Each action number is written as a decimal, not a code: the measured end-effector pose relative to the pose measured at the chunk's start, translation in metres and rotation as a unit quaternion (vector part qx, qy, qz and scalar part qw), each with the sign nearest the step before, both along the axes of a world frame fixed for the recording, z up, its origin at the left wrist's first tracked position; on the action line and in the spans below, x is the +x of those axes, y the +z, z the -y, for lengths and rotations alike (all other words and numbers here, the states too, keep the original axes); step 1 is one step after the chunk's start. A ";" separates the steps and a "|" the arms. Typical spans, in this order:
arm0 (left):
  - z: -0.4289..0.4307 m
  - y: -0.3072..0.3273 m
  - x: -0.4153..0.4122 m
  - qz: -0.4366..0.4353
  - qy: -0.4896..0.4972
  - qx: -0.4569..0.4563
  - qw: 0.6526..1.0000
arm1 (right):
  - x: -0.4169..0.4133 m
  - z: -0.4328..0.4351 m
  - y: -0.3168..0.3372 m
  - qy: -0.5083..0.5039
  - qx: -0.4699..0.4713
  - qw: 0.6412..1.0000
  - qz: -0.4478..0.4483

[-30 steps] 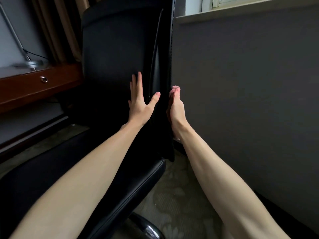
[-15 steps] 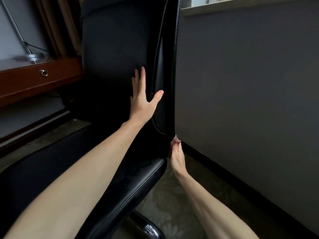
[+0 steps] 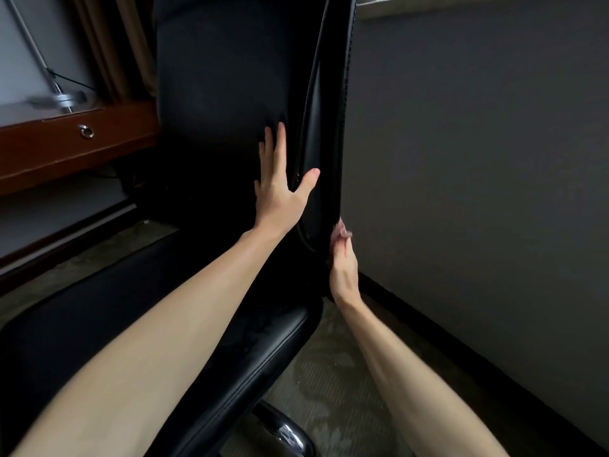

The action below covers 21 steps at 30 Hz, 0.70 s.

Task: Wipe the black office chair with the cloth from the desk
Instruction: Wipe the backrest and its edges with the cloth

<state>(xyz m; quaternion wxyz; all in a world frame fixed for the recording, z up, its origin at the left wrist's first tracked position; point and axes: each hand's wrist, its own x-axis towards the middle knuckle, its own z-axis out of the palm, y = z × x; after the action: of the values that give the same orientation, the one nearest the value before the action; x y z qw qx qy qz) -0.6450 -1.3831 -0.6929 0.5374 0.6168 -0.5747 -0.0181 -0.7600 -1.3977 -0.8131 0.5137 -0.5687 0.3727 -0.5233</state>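
The black office chair's backrest fills the upper middle, and its seat runs to the lower left. My left hand lies flat on the front of the backrest, fingers spread and holding nothing. My right hand reaches behind the backrest's right edge, low down. A small pinkish bit of cloth shows at its fingertips, pressed to the back of the chair. Most of the cloth is hidden behind the edge.
A grey wall with a dark skirting stands close on the right of the chair. A brown wooden desk with a ring-pull drawer and a lamp base is at the left. A chrome chair leg sits on patterned carpet.
My right hand slid down the rear edge of the backrest with the cloth, then came up a little. My left hand stayed flat on the backrest.
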 end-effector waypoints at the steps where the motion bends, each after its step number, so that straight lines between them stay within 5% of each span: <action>1: 0.000 0.000 0.001 0.001 -0.001 0.002 1.000 | -0.001 -0.004 -0.016 -0.004 0.026 1.000 -0.005; 6: -0.001 0.000 0.003 0.002 0.003 -0.003 1.000 | 0.001 -0.007 -0.026 -0.016 0.068 0.997 0.028; 14: -0.001 0.002 0.005 0.031 0.043 -0.002 0.999 | 0.014 0.035 0.125 -0.017 -0.131 0.991 0.036; 21: 0.001 -0.001 0.006 0.041 0.043 0.001 0.998 | 0.005 0.005 0.009 -0.021 -0.049 0.999 0.005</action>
<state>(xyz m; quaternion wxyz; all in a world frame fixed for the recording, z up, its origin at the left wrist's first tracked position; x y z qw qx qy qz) -0.6393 -1.3842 -0.6936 0.5130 0.6415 -0.5696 0.0296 -0.7551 -1.4024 -0.8042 0.4763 -0.5827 0.3559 -0.5540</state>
